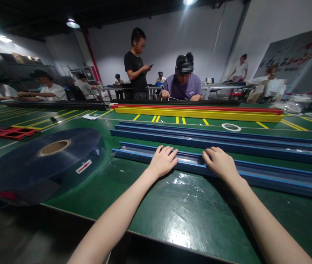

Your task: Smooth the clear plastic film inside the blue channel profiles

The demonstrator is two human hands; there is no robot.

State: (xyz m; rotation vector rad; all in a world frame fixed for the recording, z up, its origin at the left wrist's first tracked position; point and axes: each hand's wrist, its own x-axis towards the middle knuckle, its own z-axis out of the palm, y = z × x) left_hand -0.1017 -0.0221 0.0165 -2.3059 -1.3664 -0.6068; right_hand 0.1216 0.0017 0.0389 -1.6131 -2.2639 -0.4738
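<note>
My left hand (163, 160) rests on the nearest blue channel (139, 151), its fingers spread across the trough. Further right along the same channel is my right hand (221, 164), with the fingers curled together and the thumb tip pointing into the trough. Whatever lies under those fingertips is hidden. Between the two hands a shiny clear plastic strip (190, 160) shows inside the channel. Behind it, a second long blue profile (172, 136) lies roughly parallel.
A large roll of clear film (90, 146) lies at the left near the table edge. Yellow (200, 114) and red profiles (266, 110) lie across the green table (150, 205), with a white ring (231, 127) before them. A co-worker in purple (183, 82) sits opposite; others are around.
</note>
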